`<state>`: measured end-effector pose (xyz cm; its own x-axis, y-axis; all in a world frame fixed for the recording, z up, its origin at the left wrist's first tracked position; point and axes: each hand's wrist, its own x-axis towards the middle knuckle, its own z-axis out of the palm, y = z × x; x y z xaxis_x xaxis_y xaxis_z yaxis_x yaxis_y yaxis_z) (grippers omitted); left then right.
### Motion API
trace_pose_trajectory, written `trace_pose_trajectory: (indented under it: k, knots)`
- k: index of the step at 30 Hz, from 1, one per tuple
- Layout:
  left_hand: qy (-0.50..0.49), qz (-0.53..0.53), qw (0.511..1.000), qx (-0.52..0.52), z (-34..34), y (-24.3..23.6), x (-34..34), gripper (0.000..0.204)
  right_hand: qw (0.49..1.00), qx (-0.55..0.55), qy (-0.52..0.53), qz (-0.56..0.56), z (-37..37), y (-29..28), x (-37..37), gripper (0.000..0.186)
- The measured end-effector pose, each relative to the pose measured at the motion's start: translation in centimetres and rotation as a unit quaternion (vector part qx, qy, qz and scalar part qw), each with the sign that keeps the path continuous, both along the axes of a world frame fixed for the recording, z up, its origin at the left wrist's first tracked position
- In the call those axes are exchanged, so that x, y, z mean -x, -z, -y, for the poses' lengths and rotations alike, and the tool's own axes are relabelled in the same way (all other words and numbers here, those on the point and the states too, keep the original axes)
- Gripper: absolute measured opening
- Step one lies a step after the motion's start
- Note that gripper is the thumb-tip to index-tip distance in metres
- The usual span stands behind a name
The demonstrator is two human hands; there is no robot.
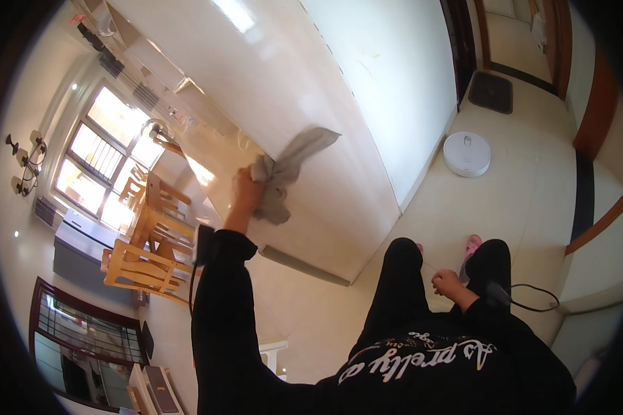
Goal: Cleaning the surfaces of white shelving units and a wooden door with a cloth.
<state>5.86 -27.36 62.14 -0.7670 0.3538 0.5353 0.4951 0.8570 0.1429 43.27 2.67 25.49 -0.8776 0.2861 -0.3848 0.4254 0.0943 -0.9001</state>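
My left hand (245, 191) is closed around a crumpled grey cloth (284, 176), gripping it near its middle. One end of the cloth flares out to the upper right, and the other hangs below my fingers. Behind it stands the glossy pale side panel (339, 207) of a tall piece of furniture; whether the cloth presses on it I cannot tell. My right hand (448, 282) rests low between my knees with its fingers curled into a loose fist, and nothing shows in it.
On the tiled floor to the right sit a round white robot vacuum (466, 153) and a dark mat (491, 92) by a doorway. Wooden chairs (149, 268) surround a table at the left, near a bright window (104, 149). A grey strip (304, 265) runs along the panel's lower edge.
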Motion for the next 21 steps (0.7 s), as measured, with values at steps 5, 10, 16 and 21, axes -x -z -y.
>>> trace_pose_trajectory:
  k: [5,10,16,21]
  knots:
    - [0.005,0.027,0.999,0.045,2.3,1.9,9.2,0.031,0.989,0.079,0.008,0.121,-0.7,6.0,-0.1,0.021]
    - [-0.164,0.024,0.984,0.069,0.9,2.6,7.7,0.027,0.995,-0.028,-0.036,0.086,0.9,4.8,0.3,0.022]
    - [-0.113,-0.024,0.990,0.075,2.9,0.2,-0.3,0.035,0.980,-0.176,-0.093,0.012,-1.7,4.7,-0.5,0.022]
    - [-0.104,0.012,0.993,0.050,5.0,-0.4,-1.4,0.034,0.996,0.010,0.007,0.093,-0.7,0.8,-0.4,0.021]
